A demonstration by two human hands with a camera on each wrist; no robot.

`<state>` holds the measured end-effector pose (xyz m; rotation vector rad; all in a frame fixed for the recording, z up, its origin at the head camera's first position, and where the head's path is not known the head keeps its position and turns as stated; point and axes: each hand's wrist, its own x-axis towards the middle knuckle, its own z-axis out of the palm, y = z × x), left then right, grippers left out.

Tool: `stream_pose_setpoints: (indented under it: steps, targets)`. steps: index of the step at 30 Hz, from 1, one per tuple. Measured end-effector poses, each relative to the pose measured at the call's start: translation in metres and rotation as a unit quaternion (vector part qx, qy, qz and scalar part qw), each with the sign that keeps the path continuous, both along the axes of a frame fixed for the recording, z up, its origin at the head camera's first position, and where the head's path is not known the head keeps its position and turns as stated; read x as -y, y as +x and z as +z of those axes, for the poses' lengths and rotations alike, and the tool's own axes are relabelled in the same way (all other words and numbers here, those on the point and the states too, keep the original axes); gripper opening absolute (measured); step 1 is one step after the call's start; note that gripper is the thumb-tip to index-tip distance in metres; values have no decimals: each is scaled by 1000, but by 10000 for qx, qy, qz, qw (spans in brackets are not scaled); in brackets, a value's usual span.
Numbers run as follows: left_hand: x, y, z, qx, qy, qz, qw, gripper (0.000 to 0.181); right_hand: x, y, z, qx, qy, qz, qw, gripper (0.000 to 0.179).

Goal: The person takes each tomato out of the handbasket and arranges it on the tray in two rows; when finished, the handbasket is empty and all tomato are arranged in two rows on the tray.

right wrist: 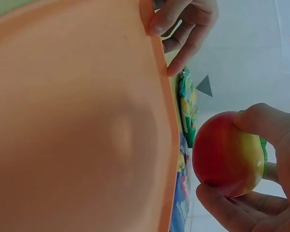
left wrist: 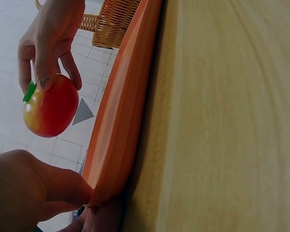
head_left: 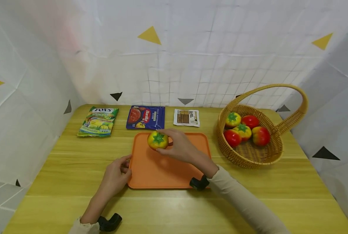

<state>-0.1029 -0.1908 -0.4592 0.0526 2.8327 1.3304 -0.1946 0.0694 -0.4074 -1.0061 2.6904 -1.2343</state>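
My right hand point(head_left: 181, 148) holds a red-and-yellow tomato point(head_left: 156, 141) with a green star-shaped leaf top, thumb on one side and fingers on the other. In the right wrist view, the tomato point(right wrist: 227, 154) is held up off the orange tray point(right wrist: 77, 96), its glossy red side showing. At the tray's left edge, my left hand point(head_left: 116, 172) pinches the rim between thumb and fingers, as the left wrist view shows. The tray point(head_left: 159, 174) lies flat on the wooden table, with the tomato over its far left part.
A wicker basket point(head_left: 241, 161) with a tall handle stands right of the tray, with several tomatoes point(head_left: 261, 136) inside. Behind the tray lie a green FOX'S bag point(head_left: 99, 122), a blue Barilla pouch point(head_left: 146, 117) and a small white packet point(head_left: 186, 117). White sheeting point(head_left: 179, 74) borders the table.
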Motion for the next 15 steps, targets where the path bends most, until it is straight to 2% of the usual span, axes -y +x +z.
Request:
stream_pose_setpoints:
  steps: [9, 15]
  targets:
    - [0, 0, 1, -37, 47, 24, 10000, 54, 15, -10, -7, -9, 188, -3, 9998, 63]
    - [0, 0, 2, 21, 8, -1, 10000, 54, 22, -16, -14, -172, 241, -40, 9996, 64]
